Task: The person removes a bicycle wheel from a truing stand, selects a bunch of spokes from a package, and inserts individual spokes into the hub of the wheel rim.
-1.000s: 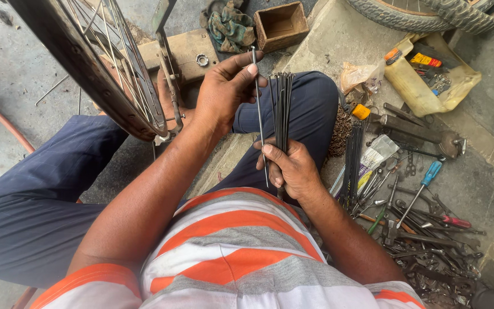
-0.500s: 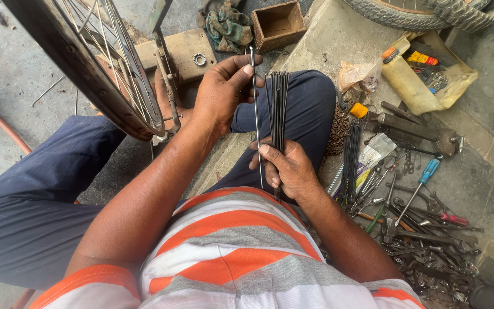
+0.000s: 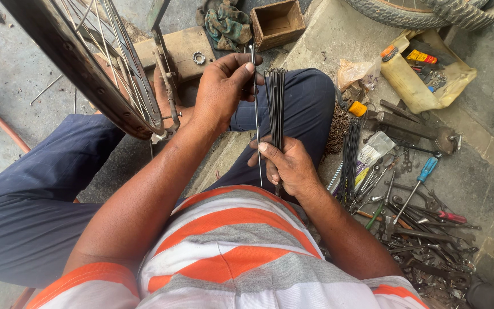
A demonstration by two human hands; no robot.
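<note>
My right hand (image 3: 288,167) grips a bundle of dark metal spokes (image 3: 275,100) upright over my right thigh. My left hand (image 3: 222,86) pinches a single thin spoke (image 3: 255,114) near its top end, just left of the bundle; the spoke runs down toward my right hand. A bicycle wheel (image 3: 95,80) with rim and spokes stands in a truing stand (image 3: 167,74) at the upper left, beside my left forearm.
A second bunch of spokes (image 3: 350,151) lies on the ground to the right, beside a pile of wrenches and screwdrivers (image 3: 418,217). A small wooden box (image 3: 277,23), a rag (image 3: 224,23), a tyre (image 3: 424,11) and a yellow bag (image 3: 424,74) lie beyond my knees.
My left hand has drawn the single spoke slightly up and apart from the bundle. My right hand keeps its hold on the bundle in the same place.
</note>
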